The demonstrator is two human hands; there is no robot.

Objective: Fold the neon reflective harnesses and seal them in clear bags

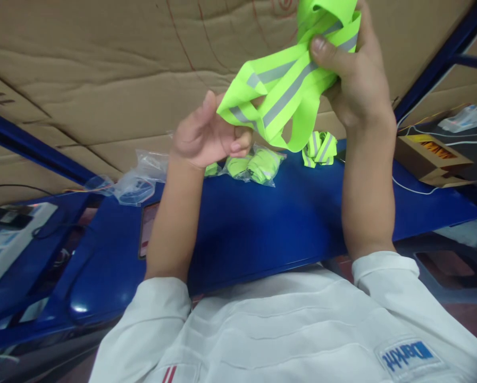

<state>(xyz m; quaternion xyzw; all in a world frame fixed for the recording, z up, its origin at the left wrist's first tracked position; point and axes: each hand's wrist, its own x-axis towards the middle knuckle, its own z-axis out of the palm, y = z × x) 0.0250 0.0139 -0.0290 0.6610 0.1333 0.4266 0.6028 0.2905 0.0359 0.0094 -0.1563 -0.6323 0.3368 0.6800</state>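
Observation:
A neon yellow-green strap with grey reflective stripes (290,88) hangs in loops above a blue table (262,223). My right hand (353,74) is closed on its upper part, thumb pressing the band. My left hand (206,135) is curled under the strap's lower left end, fingers hooked on it. On the table behind lie a folded strap (320,149) and bagged straps (254,166).
Clear plastic bags (136,181) lie at the table's left. A phone (147,230) lies on the blue surface by my left forearm. A brown cardboard box (432,154) and white cables sit at the right. Large cardboard sheets (122,80) stand behind.

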